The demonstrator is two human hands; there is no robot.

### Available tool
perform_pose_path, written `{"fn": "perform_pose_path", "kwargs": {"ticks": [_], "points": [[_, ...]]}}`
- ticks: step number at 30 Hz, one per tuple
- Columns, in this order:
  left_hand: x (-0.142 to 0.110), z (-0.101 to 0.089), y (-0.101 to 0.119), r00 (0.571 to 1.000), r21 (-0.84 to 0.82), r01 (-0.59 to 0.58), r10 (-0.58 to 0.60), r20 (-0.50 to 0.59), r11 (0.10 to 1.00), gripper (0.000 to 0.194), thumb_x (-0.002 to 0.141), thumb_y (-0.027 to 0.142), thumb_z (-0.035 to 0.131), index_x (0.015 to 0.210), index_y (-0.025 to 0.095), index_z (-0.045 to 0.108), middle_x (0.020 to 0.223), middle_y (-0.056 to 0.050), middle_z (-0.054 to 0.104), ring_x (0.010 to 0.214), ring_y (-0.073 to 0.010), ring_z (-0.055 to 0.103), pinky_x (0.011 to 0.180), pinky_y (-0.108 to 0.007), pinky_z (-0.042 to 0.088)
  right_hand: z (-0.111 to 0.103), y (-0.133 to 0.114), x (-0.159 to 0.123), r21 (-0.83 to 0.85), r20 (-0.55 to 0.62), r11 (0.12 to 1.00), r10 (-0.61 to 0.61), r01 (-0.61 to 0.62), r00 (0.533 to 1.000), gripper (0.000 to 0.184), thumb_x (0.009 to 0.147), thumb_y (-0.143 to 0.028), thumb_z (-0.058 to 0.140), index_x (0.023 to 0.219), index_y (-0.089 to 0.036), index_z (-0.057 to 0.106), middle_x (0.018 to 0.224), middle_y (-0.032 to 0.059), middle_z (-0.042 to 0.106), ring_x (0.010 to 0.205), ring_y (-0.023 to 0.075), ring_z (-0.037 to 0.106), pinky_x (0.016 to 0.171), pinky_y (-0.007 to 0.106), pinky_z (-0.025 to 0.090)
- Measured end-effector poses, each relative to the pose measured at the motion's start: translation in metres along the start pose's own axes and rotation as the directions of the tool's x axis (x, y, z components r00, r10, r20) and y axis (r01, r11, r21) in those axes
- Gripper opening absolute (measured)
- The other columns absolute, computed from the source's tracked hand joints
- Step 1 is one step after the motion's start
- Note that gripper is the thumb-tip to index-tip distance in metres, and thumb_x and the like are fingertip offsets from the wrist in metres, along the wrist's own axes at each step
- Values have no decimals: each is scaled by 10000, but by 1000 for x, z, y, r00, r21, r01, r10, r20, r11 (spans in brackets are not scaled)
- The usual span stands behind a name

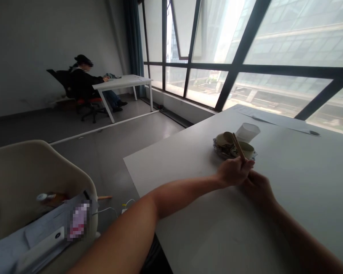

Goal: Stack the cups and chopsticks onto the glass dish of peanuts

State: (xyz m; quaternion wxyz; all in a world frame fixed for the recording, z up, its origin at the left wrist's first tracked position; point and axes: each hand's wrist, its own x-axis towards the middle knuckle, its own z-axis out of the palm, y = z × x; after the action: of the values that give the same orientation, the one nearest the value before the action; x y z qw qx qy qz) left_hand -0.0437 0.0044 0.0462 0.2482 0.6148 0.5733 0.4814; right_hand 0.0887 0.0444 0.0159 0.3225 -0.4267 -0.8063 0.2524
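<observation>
Fingers (249, 163) of our left hand (231, 172) were closed around the wooden chopsticks (238, 146), pinching them at the end nearest us. We held the chopsticks slanted, their far ends above the gap between the left bowl (224, 139) and the right bowl (248, 150); whether they touched either bowl, we could not tell. We positioned our right hand (260, 186) just beside the left hand, close to the table, with its fingers curled inward; we could not tell whether they gripped anything. Both bowls were seated on a patterned plate (218, 152) on the white table (308, 190). Directly behind the right bowl we had a translucent cup (248, 132). White paper (277, 121) lay farther back, toward the window (280, 38). To our left, a pale chair (37, 161) carried a bottle (51, 198), papers and a white phone (42, 249). Well apart from us, another person (81, 82) sat at a separate desk (124, 81), near the curtain (133, 38).
</observation>
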Motion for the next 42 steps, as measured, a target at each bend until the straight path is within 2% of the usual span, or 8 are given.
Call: {"fn": "perform_pose_path", "kwargs": {"ticks": [3, 7, 11, 15, 22, 29, 35, 42], "points": [[7, -5, -5, 992, -150, 88, -100, -73, 985, 360, 981, 335, 413, 925, 134, 706, 823, -83, 696, 834, -202, 672, 858, -317, 525, -1, -9, -7, -93, -46, 996, -14, 10, 999, 408, 806, -574, 440, 707, -192, 547, 533, 19, 502, 505, 156, 460, 510, 261, 379], [17, -10, -10, 984, -277, 109, -144, -108, 955, 342, 973, 307, 444, 855, 112, 699, 747, -58, 653, 751, -153, 640, 811, -276, 523, -1, -9, -11, -166, -72, 986, -32, 19, 997, 481, 859, -559, 406, 977, -150, 631, 705, 115, 660, 621, 231, 611, 594, 296, 441], [19, -9, -14, 977, -499, 179, -212, -9, 848, 360, 966, 375, 495, 896, 93, 707, 499, 29, 511, 465, -75, 502, 573, -212, 481, 2, 2, -10, -202, -195, 978, -85, 44, 977, 589, 851, -581, 397, 1093, -117, 667, 790, 145, 704, 676, 280, 663, 597, 318, 473], [15, -15, -15, 972, -625, 213, -229, 56, 751, 393, 931, 416, 559, 943, 57, 718, 425, 60, 459, 382, -50, 430, 451, -181, 411, 3, 7, -12, -202, -295, 976, -143, 85, 945, 594, 838, -571, 439, 1068, -100, 718, 703, 107, 691, 564, 233, 634, 558, 295, 476], [10, -29, -16, 967, -595, 253, -219, 131, 763, 385, 917, 411, 584, 940, 47, 707, 459, 47, 508, 405, -48, 478, 455, -166, 431, 5, 8, -13, -224, -272, 972, -138, 77, 952, 634, 823, -605, 429, 981, -74, 737, 701, 134, 697, 575, 245, 649, 551, 297, 478], [15, -31, -26, 958, -468, 261, -170, 229, 844, 348, 989, 205, 364, 948, 71, 682, 490, 42, 537, 472, -68, 535, 548, -177, 475, 3, 7, -13, -216, -161, 971, -144, 107, 976, 635, 843, -646, 420, 1025, -117, 722, 672, 102, 671, 530, 212, 602, 543, 286, 459], [13, -33, -28, 962, -583, 212, -64, 264, 784, 339, 989, 316, 444, 1011, 79, 685, 527, 39, 554, 511, -69, 555, 581, -193, 508, 2, 7, -10, -70, -168, 997, -51, 39, 984, 613, 844, -662, 444, 983, -124, 704, 692, 90, 653, 597, 215, 607, 583, 296, 473], [14, -35, -33, 966, -704, 256, -209, 154, 663, 595, 779, 626, 658, 911, 48, 716, 478, 17, 562, 418, -90, 545, 491, -235, 510, 4, -5, -9, 44, -208, 993, -102, 114, 973, 522, 880, -609, 484, 981, -136, 680, 657, 40, 635, 531, 163, 540, 532, 266, 456]]}}
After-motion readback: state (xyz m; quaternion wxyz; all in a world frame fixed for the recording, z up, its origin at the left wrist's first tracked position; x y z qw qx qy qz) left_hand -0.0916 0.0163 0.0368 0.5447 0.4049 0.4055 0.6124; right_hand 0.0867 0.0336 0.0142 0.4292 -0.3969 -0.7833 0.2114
